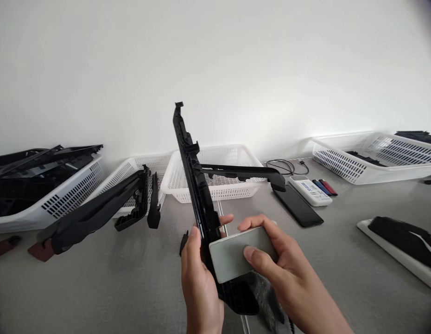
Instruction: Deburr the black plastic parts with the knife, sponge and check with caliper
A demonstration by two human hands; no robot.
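Your left hand (201,283) wraps around a long, thin, black plastic strip with little ribs and clips (191,162). Your thumb is on its left side, and some fingertips peek out on its right. The strip is in the middle of the picture. It leans a bit, with its top end up against the white wall (215,60) and its wide end near the bottom.

Your right hand (281,260) pinches a flat, pale grey block shaped like a brick (229,260), thumb on the front and fingers on the far side. The block sits over the low part of the strip. I cannot tell if it presses on it.

It looks like you are partway through with this strip: it is up in your hand, not put down, and the block is right at it. I see no mark that shows which bits are done.

Just behind, in the middle, a black plastic piece with a bent end (243,173) lies across a white plastic basket with holes (215,192). At the far left, a white plastic basket full of black parts (72,190) stands on the grey table (125,283). At the upper right, a wide white plastic basket (364,176) holds some black parts too. So there are many more pieces around you, but I cannot tell which are finished and which are left.
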